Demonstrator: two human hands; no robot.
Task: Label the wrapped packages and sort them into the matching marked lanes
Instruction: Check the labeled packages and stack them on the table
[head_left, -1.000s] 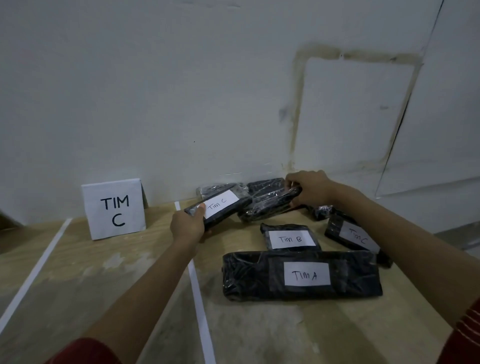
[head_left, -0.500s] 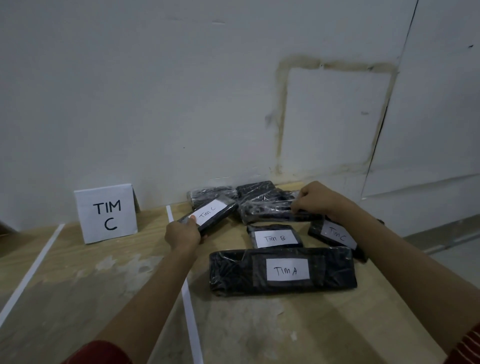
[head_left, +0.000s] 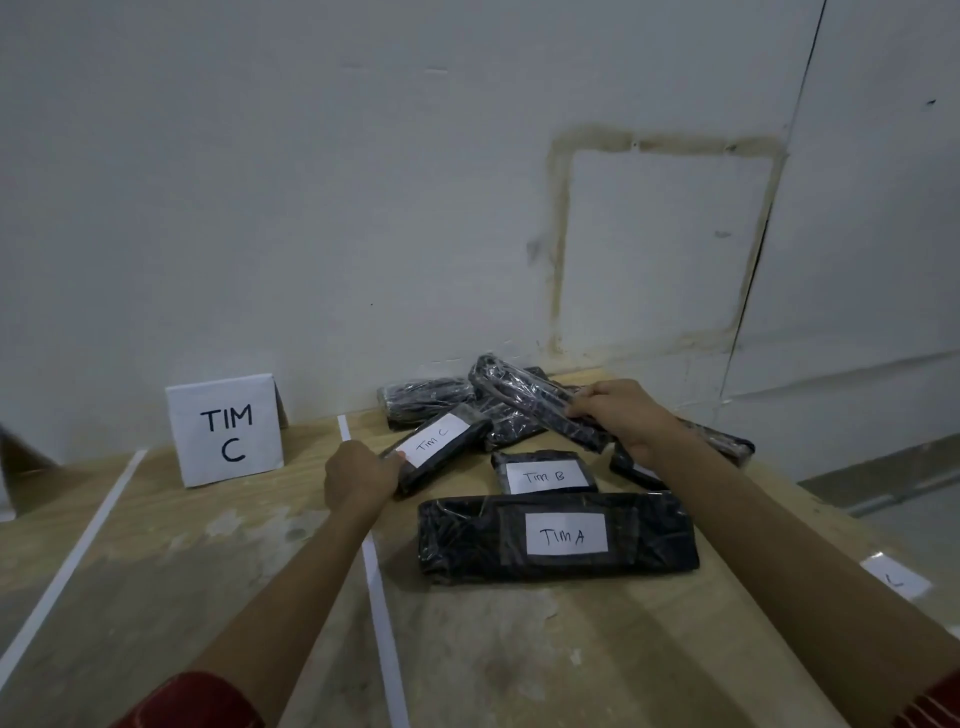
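Note:
Black wrapped packages lie piled on the wooden table near the wall. My left hand (head_left: 361, 480) grips the near end of a package with a white "Tim C" label (head_left: 439, 449). My right hand (head_left: 621, 415) holds an unlabelled package (head_left: 524, 397), tilted up off the pile. In front lie a small "Tim B" package (head_left: 545, 475) and a long "Tim A" package (head_left: 558, 538). Another labelled package (head_left: 719, 444) sits partly hidden under my right forearm. A white "TIM C" sign (head_left: 226, 431) stands in the lane to the left.
White tape lines (head_left: 376, 582) (head_left: 72, 561) mark the lanes on the table (head_left: 208, 571). A further wrapped package (head_left: 423, 400) rests against the wall (head_left: 363, 208). A loose white label (head_left: 893, 577) lies at the right table edge.
My right hand has lifted its unlabelled package, now tilted up above the pile. My left hand keeps its hold on the "Tim C" package, which stays about where it was.

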